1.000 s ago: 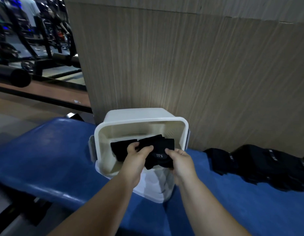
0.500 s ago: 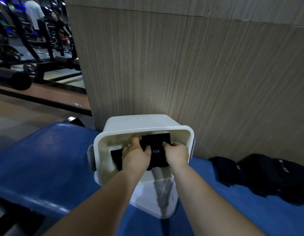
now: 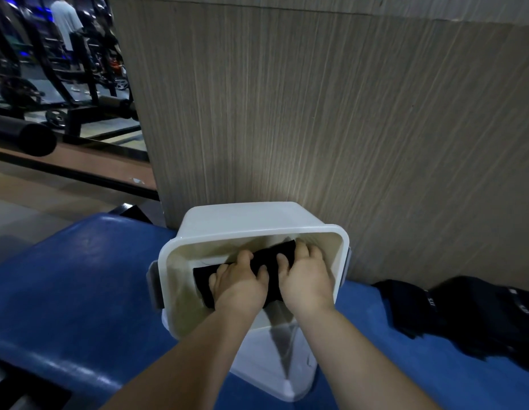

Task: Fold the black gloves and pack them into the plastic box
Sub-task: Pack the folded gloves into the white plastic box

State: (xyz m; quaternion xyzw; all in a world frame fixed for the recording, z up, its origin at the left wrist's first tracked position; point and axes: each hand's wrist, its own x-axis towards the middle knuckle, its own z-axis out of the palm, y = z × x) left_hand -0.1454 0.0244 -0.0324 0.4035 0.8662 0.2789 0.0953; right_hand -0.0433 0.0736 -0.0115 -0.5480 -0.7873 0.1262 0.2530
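A white plastic box (image 3: 180, 261) lies tipped toward me on a blue padded bench (image 3: 79, 291), its opening facing the camera. Both my hands are inside it. A folded black glove (image 3: 273, 261) sits against the box's inner wall. My left hand (image 3: 242, 284) grips the glove's left part with its fingers spread over the fabric. My right hand (image 3: 309, 278) grips the right part, its fingers curled over the top edge. More black gloves (image 3: 479, 315) lie in a loose pile on the bench to the right.
A white lid-like piece (image 3: 272, 371) lies under the box's front. A wood-grain wall panel (image 3: 316, 113) stands right behind the box. Gym machines and weight plates (image 3: 56, 116) stand far left, with a person (image 3: 66, 22) in the background.
Both hands have carried the folded glove from the box's mouth deeper inside, up against the inner wall. The view has shifted slightly.
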